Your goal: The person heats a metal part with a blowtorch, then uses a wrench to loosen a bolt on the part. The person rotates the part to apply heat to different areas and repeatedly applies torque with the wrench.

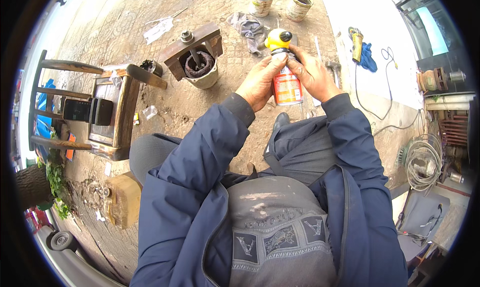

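Observation:
In front of me, at the upper middle, both hands hold a red canister (288, 91) with a yellow-and-black head (276, 38). The canister stands roughly upright in my grip. My left hand (259, 83) closes round it from the left, thumb near its neck. From the other side, my right hand (317, 76) grips the neck, its thumb close to the left one. To the left of my hands stands a pale pot-like casing (204, 81) with a dark ring inside. A rusty metal bracket (175, 57) spans it, with a bolt and nut (187, 36) through the bracket.
Two open paint-marked tins (260, 6) and a grey rag (249, 29) lie beyond my hands. At right are a hammer (334, 67), a yellow power tool (356, 44), a blue cloth (367, 58) and coiled cable (424, 162). A wooden chair (127, 107) and yellowish jug (124, 199) stand left.

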The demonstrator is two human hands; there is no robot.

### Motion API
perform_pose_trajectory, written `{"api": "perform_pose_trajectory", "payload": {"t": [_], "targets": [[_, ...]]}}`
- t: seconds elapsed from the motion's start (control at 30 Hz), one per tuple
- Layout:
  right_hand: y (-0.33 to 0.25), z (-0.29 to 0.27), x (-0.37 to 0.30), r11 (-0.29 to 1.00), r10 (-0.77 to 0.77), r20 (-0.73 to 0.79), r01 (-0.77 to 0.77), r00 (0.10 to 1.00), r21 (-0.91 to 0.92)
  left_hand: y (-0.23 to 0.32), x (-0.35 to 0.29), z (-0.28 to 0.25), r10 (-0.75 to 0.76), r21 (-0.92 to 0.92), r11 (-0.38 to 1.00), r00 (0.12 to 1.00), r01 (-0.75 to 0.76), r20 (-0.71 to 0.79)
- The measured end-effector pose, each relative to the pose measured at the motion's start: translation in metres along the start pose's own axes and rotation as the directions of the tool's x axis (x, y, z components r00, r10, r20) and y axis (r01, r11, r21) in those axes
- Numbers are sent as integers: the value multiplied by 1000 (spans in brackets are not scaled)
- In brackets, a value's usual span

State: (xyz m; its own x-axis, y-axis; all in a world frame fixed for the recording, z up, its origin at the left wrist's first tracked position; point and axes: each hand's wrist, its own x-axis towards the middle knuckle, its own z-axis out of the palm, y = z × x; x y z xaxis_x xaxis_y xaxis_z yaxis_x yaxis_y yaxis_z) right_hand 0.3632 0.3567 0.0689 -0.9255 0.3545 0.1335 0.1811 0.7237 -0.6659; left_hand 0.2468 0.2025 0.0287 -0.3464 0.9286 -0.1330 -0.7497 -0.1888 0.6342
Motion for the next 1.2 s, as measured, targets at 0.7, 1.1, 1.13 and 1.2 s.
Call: {"api": "perform_pose_trajectory", "payload": {"t": [0.7, 1.1, 1.13, 1.2], "targets": [[41, 58, -6, 683, 479, 483, -657, 733, 319, -78, -9, -116, 100, 770, 633, 979, 77, -180], [40, 78, -7, 914, 355, 297, -396, 886, 91, -72, -10, -124, 54, 763, 643, 991, 62, -125], [40, 78, -7, 944, 311, 264, -330, 913, 27, -72, -10, -124, 52, 766, 639, 990, 65, -127], [39, 77, -7, 953, 293, 252, -302, 922, 0, -72, -9, -124, 58, 767, 639, 990, 61, -127]]}}
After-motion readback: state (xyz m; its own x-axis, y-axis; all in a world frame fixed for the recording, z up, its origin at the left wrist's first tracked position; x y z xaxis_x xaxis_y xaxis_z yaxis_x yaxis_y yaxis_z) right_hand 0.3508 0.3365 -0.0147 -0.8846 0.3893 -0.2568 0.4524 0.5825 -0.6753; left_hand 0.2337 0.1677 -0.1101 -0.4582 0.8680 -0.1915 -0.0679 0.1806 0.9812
